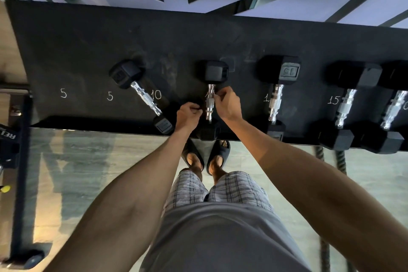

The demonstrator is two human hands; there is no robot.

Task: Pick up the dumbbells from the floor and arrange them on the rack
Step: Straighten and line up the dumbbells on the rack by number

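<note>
A black rack shelf [77,51] with chalked weight numbers runs across the view. A small black hex dumbbell [216,72] lies on it in the middle, its chrome handle pointing toward me. My right hand [228,105] is curled against the right side of that handle, its fingertips pinching it. My left hand [189,113] sits just left of the handle with its fingers curled and nothing visible in it. Another small dumbbell [144,96] lies askew to the left, near the chalked 10.
Right of my hands lie a dumbbell marked 15 [276,99] and two bigger ones [344,106] [395,108], their near heads overhanging the shelf's front edge. A thick rope [320,154] hangs below at right. A black equipment frame [21,161] stands at left. My sandalled feet are under the shelf edge.
</note>
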